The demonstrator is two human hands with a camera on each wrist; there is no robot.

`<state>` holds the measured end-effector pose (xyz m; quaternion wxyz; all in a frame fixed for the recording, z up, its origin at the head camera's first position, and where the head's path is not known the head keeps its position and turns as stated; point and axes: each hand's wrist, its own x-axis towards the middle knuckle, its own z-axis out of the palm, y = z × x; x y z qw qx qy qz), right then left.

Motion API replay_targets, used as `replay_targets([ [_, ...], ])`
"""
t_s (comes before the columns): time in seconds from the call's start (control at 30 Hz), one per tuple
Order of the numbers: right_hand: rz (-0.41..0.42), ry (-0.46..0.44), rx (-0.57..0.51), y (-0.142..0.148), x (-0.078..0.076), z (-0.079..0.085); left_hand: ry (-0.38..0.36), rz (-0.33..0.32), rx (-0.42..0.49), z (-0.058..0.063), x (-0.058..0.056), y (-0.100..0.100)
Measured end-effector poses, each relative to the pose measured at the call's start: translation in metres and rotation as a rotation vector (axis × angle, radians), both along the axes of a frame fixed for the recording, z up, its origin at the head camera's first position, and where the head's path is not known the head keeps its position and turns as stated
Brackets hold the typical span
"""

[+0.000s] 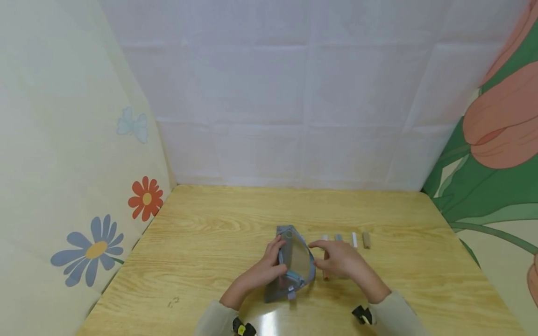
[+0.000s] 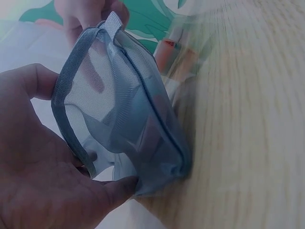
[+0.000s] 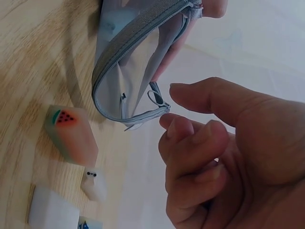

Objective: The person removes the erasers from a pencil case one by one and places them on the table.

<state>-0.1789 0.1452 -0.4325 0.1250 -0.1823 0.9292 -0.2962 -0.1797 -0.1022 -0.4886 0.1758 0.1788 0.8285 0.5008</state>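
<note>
A grey-blue mesh zipper pouch (image 1: 299, 256) lies on the table with its mouth unzipped and gaping. My left hand (image 1: 262, 268) grips its left side, thumb and fingers spread along the edge, as the left wrist view also shows at the pouch (image 2: 128, 100). The right hand (image 1: 340, 259) is at the opposite rim. In the right wrist view, its thumb and index finger stand apart around the zipper's end (image 3: 164, 109), with the other fingers loosely curled. Pale shapes show dimly through the mesh.
Right of the pouch lie a block with a watermelon picture (image 3: 74, 136), a small white figure with eyes (image 3: 94, 184) and a white block (image 3: 52, 210). A brown block (image 1: 366, 240) sits farther right. White cloth (image 1: 252, 116) hangs behind the wooden table (image 1: 189, 242).
</note>
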Motion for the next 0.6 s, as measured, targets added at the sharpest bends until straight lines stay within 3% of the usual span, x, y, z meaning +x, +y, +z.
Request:
replay_targets([
  [0.37, 0.023, -0.039, -0.001, -0.01, -0.001, -0.001, 0.004, -0.005, -0.008, 0.0, 0.0, 0.0],
  [0.6, 0.056, 0.012, 0.012, -0.019, -0.002, -0.004, -0.007, -0.017, -0.004, 0.0, 0.001, 0.0],
])
